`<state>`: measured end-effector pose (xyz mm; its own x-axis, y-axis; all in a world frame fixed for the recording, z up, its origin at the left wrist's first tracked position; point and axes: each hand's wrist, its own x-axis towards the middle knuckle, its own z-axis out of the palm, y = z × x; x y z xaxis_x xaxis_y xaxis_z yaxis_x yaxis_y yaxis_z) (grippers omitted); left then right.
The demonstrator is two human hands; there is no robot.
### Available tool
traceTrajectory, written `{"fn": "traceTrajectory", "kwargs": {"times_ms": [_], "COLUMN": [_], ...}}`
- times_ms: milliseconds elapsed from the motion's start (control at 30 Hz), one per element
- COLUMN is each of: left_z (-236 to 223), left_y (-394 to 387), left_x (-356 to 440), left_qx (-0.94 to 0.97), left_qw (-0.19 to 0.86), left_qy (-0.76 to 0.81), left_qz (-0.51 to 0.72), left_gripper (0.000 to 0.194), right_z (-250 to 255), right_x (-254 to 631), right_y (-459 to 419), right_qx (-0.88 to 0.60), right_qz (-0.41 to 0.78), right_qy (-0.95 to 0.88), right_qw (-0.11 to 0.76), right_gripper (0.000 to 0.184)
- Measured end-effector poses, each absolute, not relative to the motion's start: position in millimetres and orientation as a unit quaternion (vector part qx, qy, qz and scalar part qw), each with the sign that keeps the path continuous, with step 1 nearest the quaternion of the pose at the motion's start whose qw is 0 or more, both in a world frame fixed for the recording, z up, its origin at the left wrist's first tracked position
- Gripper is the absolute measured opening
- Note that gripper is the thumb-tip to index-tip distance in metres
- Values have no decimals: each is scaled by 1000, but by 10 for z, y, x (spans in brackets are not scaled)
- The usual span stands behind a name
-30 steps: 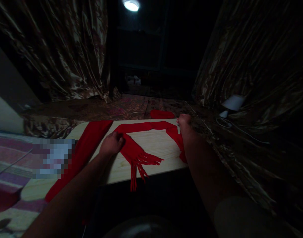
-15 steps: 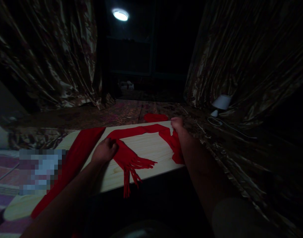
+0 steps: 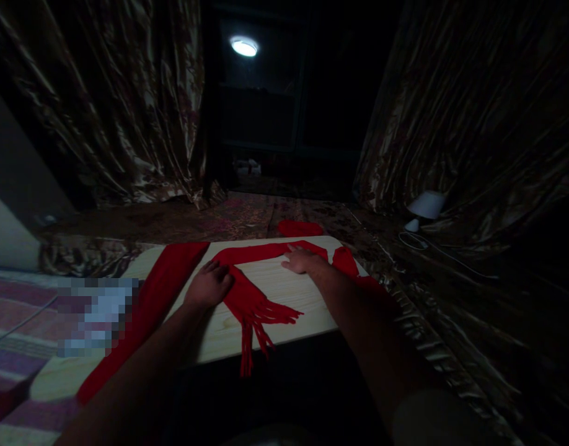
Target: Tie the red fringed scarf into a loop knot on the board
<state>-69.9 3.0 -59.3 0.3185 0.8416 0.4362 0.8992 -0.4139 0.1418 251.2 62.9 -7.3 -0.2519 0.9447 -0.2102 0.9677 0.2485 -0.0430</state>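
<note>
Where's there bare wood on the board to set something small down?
The widest bare patch of board lies between the scarf, its fringe and the right forearm. A smaller one lies between left forearm and fringe. It's crowded where the left hand and right hand meet the scarf.

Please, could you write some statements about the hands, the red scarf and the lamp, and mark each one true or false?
1. The left hand rests on the red scarf. True.
2. The right hand is closed around the lamp. False: it lies over the wooden board, with fingertips at the scarf, and the lamp is apart from it.
3. Some strands of the scarf's fringe reach past the near edge of the board. True.
4. The lamp stands to the left of the board. False: it stands to the right.
5. The fringe is white. False: it is red.
</note>
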Motion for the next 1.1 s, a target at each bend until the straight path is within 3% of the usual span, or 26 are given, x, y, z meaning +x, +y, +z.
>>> {"fn": "traceTrajectory", "kwargs": {"times_ms": [233,533,667,833,1100], "left_z": [-629,-619,-602,-569,-537], "left_y": [51,46,48,23,-3], "left_x": [-701,-660,-649,-641,-623], "left_qx": [-788,-761,-756,-759,-758], "left_qw": [50,-22,-35,-32,-35], "left_qy": [-574,-621,-629,-628,-632], "left_qz": [-218,-188,-176,-167,-156], "left_gripper": [53,64,67,67,68], "right_z": [27,339,328,221,98], "right_x": [2626,2601,2633,2760,2892], "right_y": [657,616,642,665,614], "right_qx": [678,667,669,663,605], "right_qz": [-47,100,79,-4,-110], "right_qy": [730,723,735,749,784], "right_qw": [69,-150,-74,-5,-81], "right_gripper": [74,40,55,37,53]}}
